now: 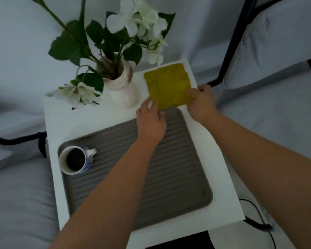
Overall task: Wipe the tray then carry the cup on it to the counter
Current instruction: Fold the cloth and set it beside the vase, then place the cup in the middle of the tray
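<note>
Arms outstretched; right hand [201,103] pinches cloth [168,85], left hand [151,121] touches edge.

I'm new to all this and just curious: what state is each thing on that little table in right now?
Yellow cloth: folded flat on the table, both hands at its near edge.
Left hand: fingertips on the cloth.
Right hand: gripping the cloth's corner.
Grey tray: flat, not yet wiped.
Cup: upright on the tray, holding dark liquid.
Vase: upright, holding flowers.

One tray [169,177], one cup [75,159], one yellow cloth [169,85], one vase [122,87], two hands [151,121].
</note>
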Demonstrator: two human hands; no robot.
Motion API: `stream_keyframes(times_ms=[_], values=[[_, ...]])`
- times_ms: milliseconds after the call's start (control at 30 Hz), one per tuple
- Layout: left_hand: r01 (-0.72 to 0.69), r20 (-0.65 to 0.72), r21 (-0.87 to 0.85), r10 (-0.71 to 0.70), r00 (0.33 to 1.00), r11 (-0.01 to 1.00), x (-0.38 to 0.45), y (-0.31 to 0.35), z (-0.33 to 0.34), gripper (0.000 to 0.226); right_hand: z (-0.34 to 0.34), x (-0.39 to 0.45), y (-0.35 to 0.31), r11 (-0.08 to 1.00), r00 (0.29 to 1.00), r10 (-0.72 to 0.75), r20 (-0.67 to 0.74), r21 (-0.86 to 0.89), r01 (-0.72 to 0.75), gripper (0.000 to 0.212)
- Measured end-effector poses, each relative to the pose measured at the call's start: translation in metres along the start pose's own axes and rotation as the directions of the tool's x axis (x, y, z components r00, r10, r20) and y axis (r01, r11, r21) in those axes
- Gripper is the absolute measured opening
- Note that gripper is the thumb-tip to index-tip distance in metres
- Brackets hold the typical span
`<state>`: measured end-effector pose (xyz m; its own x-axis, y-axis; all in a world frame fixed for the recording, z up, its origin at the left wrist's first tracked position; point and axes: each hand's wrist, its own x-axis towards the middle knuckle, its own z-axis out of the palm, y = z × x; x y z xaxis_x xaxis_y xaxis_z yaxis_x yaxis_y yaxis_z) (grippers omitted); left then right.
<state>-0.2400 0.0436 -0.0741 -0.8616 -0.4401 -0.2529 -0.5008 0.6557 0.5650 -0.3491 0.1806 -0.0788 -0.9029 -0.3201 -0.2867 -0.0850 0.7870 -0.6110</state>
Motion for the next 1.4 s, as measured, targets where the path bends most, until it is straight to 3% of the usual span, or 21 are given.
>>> stream_keyframes(times_ms=[67,133,267,433,533,600,667,767,900,1033,1267,1400], values=[[-0.027,-0.059,-0.082,0.022,0.998,0.996,-0.030,-0.008,-0.006,0.044,0.004,-0.022,-0.013,0.999,1.000,-0.018,-0.012,0.051,0.018,0.038],[-0.024,-0.133,-0.151,0.004,0.991,0.988,-0.065,-0.023,-0.013,0.038,0.016,-0.044,-0.028,0.994,0.996,-0.004,0.086,0.110,-0.005,0.036],[0.137,-0.240,-0.400,-0.248,0.938,0.906,-0.129,-0.064,-0.026,0.026,0.057,-0.080,-0.054,0.982,0.961,0.013,0.276,0.178,-0.065,0.034],[0.433,-0.221,-0.566,-0.635,0.740,0.701,-0.180,-0.124,-0.042,0.018,0.109,-0.111,-0.093,0.940,0.907,-0.029,0.420,0.319,-0.118,0.031],[0.492,-0.243,-0.622,-0.747,0.619,0.609,-0.190,-0.155,-0.059,0.016,0.131,-0.119,-0.119,0.922,0.867,-0.070,0.494,0.365,-0.133,0.032],[0.491,-0.247,-0.653,-0.775,0.581,0.576,-0.190,-0.172,-0.071,0.021,0.143,-0.122,-0.132,0.916,0.849,-0.094,0.519,0.379,-0.131,0.033],[0.444,-0.263,-0.674,-0.753,0.603,0.591,-0.184,-0.186,-0.082,0.033,0.154,-0.122,-0.145,0.914,0.836,-0.118,0.536,0.388,-0.120,0.033],[0.397,-0.233,-0.654,-0.671,0.703,0.643,-0.171,-0.197,-0.094,0.054,0.171,-0.123,-0.159,0.927,0.797,-0.149,0.585,0.362,-0.093,0.029],[0.350,-0.210,-0.523,-0.516,0.831,0.777,-0.154,-0.204,-0.101,0.062,0.185,-0.123,-0.168,0.942,0.805,-0.148,0.575,0.329,-0.061,0.024],[0.349,-0.227,-0.499,-0.508,0.831,0.793,-0.149,-0.207,-0.101,0.064,0.191,-0.122,-0.169,0.955,0.794,-0.146,0.590,0.293,-0.041,0.019],[0.299,-0.208,-0.562,-0.482,0.851,0.771,-0.151,-0.196,-0.096,0.070,0.189,-0.125,-0.154,0.961,0.837,-0.133,0.531,0.276,-0.023,0.008],[0.273,-0.173,-0.585,-0.447,0.878,0.763,-0.160,-0.177,-0.084,0.070,0.167,-0.138,-0.132,0.953,0.855,-0.106,0.508,0.298,-0.060,0.017]])
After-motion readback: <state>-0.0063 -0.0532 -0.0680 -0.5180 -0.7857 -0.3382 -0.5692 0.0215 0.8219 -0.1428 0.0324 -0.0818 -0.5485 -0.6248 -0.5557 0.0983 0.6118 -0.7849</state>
